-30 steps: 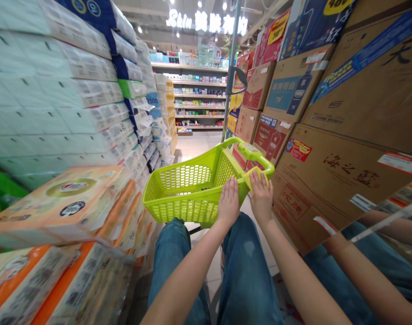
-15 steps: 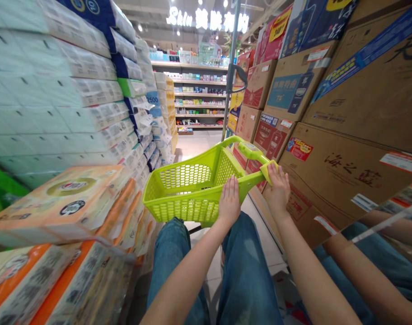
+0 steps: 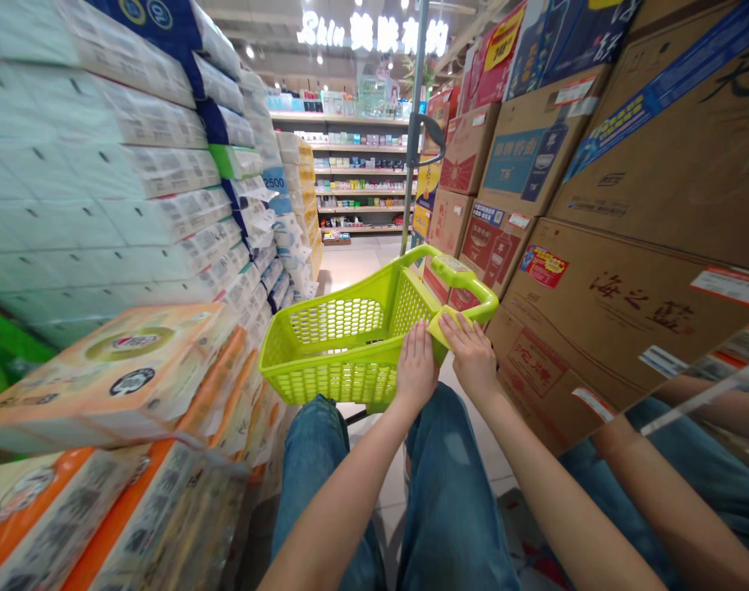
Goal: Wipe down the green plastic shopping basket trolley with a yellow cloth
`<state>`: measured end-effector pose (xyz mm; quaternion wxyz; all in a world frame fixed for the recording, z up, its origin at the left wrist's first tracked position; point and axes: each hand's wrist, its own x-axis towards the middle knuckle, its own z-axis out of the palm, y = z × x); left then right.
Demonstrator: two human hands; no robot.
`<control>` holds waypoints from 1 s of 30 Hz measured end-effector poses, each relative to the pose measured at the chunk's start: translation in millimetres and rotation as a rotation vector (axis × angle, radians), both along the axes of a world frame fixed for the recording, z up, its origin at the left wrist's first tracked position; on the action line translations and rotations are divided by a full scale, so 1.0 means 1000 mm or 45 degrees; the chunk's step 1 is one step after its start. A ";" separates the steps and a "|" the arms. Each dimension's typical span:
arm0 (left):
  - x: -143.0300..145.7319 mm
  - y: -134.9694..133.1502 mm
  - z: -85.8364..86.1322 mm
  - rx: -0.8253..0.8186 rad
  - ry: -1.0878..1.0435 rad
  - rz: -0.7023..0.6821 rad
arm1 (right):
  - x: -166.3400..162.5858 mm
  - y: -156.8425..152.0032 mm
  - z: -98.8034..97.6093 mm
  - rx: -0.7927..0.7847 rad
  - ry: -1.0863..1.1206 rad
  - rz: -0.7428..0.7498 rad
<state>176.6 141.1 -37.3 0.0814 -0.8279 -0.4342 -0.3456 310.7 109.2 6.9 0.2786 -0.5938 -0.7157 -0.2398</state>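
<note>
A lime-green plastic shopping basket (image 3: pixel 325 341) with a looped handle (image 3: pixel 466 283) stands on the floor in front of my knees. My left hand (image 3: pixel 416 368) lies flat against the basket's near wall, fingers stretched up to the rim. My right hand (image 3: pixel 473 355) is on the near right corner where the handle joins the rim. It presses a small yellow-green cloth (image 3: pixel 441 325) there, with the fingers closed over it. The basket looks empty through its mesh.
Stacks of wrapped tissue packs (image 3: pixel 121 189) wall the left side of a narrow aisle; brown cartons (image 3: pixel 621 238) wall the right. A metal pole (image 3: pixel 413 131) rises behind the basket. Shelves (image 3: pixel 356 176) close off the far end. A shiny strip (image 3: pixel 688 460) at lower right mirrors my arms.
My right hand slid with the cloth out along the handle to the right, then came back to the corner beside my left hand. The left hand stayed put.
</note>
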 end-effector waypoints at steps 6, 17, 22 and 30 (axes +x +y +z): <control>-0.001 0.001 0.000 0.011 0.009 -0.007 | 0.049 0.012 0.022 0.130 0.166 -0.179; -0.001 0.000 -0.001 0.006 0.026 0.008 | -0.016 0.011 0.015 -0.006 0.196 -0.195; -0.002 0.000 -0.001 0.010 0.058 0.016 | -0.020 0.004 0.005 -0.009 0.091 -0.007; -0.002 -0.002 0.003 0.048 0.055 0.029 | 0.045 0.016 0.025 0.147 0.239 -0.166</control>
